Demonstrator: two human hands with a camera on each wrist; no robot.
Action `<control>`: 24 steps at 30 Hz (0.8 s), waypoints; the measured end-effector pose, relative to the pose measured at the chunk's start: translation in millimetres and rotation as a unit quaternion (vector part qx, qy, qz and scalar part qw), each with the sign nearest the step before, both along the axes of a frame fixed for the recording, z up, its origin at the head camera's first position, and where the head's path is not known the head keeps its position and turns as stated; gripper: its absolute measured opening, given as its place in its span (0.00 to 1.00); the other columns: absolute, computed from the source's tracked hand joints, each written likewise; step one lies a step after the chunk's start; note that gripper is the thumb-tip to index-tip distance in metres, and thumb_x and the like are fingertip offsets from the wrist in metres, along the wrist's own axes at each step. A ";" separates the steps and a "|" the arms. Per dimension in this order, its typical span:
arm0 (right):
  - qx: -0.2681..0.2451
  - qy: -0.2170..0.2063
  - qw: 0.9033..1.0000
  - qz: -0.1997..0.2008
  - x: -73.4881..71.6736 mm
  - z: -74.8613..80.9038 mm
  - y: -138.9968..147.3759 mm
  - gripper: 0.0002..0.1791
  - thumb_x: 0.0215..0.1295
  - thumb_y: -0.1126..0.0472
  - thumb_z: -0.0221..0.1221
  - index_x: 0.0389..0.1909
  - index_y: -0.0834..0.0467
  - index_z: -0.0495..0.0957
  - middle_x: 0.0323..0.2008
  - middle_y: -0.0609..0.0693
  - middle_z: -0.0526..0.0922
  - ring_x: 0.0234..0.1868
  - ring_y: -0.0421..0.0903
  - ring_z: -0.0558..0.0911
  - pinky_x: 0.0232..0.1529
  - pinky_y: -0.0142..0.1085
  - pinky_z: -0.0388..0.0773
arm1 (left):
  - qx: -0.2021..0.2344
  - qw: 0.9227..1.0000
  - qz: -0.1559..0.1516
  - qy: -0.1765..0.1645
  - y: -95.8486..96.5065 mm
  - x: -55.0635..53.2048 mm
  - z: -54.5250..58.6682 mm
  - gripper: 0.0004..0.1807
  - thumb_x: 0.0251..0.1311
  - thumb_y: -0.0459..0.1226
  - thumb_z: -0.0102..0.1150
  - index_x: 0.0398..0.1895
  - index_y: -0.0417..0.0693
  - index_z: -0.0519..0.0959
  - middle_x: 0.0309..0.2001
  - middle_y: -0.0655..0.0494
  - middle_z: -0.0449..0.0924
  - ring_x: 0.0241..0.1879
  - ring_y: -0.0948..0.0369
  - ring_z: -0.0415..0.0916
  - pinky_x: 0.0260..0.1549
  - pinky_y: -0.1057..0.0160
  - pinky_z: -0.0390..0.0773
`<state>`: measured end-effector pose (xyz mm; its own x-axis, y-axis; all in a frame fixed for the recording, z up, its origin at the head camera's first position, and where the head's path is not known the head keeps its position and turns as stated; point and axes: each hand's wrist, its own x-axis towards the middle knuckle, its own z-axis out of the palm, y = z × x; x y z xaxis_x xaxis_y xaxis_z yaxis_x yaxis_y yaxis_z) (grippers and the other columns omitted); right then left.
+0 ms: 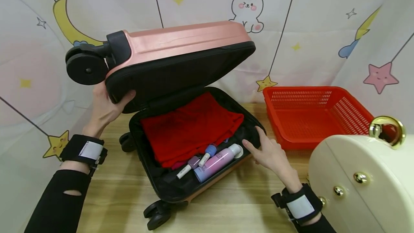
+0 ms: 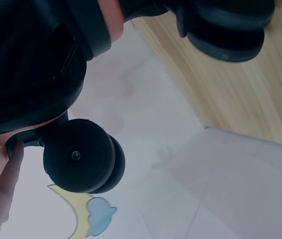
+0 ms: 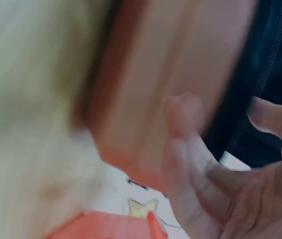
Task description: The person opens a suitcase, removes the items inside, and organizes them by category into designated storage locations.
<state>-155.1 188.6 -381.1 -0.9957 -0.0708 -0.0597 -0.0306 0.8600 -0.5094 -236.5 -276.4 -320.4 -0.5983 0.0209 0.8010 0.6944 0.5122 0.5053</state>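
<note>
A rose-gold suitcase (image 1: 223, 175) lies partly open on the wooden table. My left hand (image 1: 108, 105) grips the raised lid (image 1: 181, 40) near a black wheel (image 1: 88, 68), thumb on its dark inner side. At the base's right edge, my right hand (image 1: 271, 155) has its thumb over the rim and its fingers against the outer shell (image 3: 151, 94). Inside lie a folded red cloth (image 1: 191, 125), a pink-lilac bottle (image 1: 215, 164) with a white cap, and two small white-capped bottles, one blue (image 1: 211, 149), one purple (image 1: 194, 161). Something pink shows under the cloth's edge.
A red plastic basket (image 1: 281, 118) stands behind and right of the suitcase. Nearer, at the right, is a cream rounded case (image 1: 343, 197) with gold knobs and a gold ring handle (image 1: 388, 131). A patterned curtain (image 1: 200, 6) hangs close behind everything.
</note>
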 end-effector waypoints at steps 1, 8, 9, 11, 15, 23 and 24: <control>-0.010 0.013 1.000 0.002 1.2 -3.1 -1.1 0.46 0.69 0.36 0.55 0.77 0.61 0.56 0.28 0.55 0.83 0.25 0.47 0.82 0.24 0.39 0.74 | -0.005 1.000 0.005 0.002 0.5 0.7 1.2 0.40 0.50 0.41 0.73 0.69 0.47 0.70 0.61 0.75 0.74 0.62 0.75 0.70 0.68 0.68 0.63; -0.042 0.007 0.999 0.025 5.0 -9.5 -1.2 0.36 0.69 0.43 0.58 0.69 0.62 0.67 0.21 0.50 0.75 0.20 0.43 0.72 0.22 0.34 0.65 | -0.019 0.999 0.046 0.012 2.9 13.8 7.6 0.44 0.47 0.43 0.70 0.72 0.47 0.67 0.64 0.59 0.75 0.62 0.74 0.67 0.69 0.64 0.61; -0.045 -0.005 0.999 0.030 5.1 -9.4 -0.9 0.37 0.69 0.43 0.58 0.70 0.62 0.65 0.23 0.51 0.76 0.22 0.44 0.73 0.23 0.35 0.66 | -0.018 0.998 0.052 0.008 3.6 17.2 7.7 0.44 0.47 0.43 0.69 0.72 0.47 0.66 0.64 0.57 0.74 0.62 0.74 0.65 0.69 0.63 0.60; -0.044 -0.024 0.998 0.035 4.5 -9.7 -2.0 0.40 0.69 0.42 0.57 0.73 0.61 0.61 0.32 0.55 0.79 0.29 0.47 0.77 0.29 0.39 0.74 | -0.015 0.998 0.059 -0.003 3.6 25.7 8.9 0.45 0.47 0.41 0.69 0.73 0.49 0.65 0.65 0.55 0.72 0.62 0.74 0.63 0.68 0.62 0.60; -0.040 -0.050 0.997 0.046 0.5 -10.6 -5.1 0.45 0.70 0.45 0.54 0.78 0.64 0.49 0.59 0.73 0.72 0.55 0.64 0.79 0.57 0.59 0.76 | -0.007 0.997 0.070 -0.029 4.8 45.6 12.4 0.49 0.43 0.37 0.68 0.75 0.55 0.61 0.67 0.65 0.68 0.61 0.73 0.60 0.64 0.64 0.59; -0.023 -0.032 0.998 0.041 -15.5 -8.3 -5.9 0.40 0.70 0.63 0.44 0.78 0.71 0.40 0.69 0.84 0.52 0.52 0.73 0.77 0.58 0.63 0.72 | 0.020 0.982 0.133 -0.130 10.5 88.8 18.3 0.54 0.45 0.32 0.70 0.77 0.67 0.55 0.66 0.73 0.61 0.56 0.73 0.57 0.61 0.59 0.59; -0.014 -0.020 0.999 0.037 -19.2 -8.2 -5.0 0.39 0.70 0.64 0.43 0.78 0.71 0.40 0.68 0.84 0.53 0.50 0.72 0.78 0.57 0.63 0.73 | 0.020 0.979 0.142 -0.145 11.0 93.7 17.7 0.54 0.46 0.32 0.70 0.77 0.66 0.55 0.66 0.73 0.60 0.56 0.73 0.56 0.62 0.58 0.59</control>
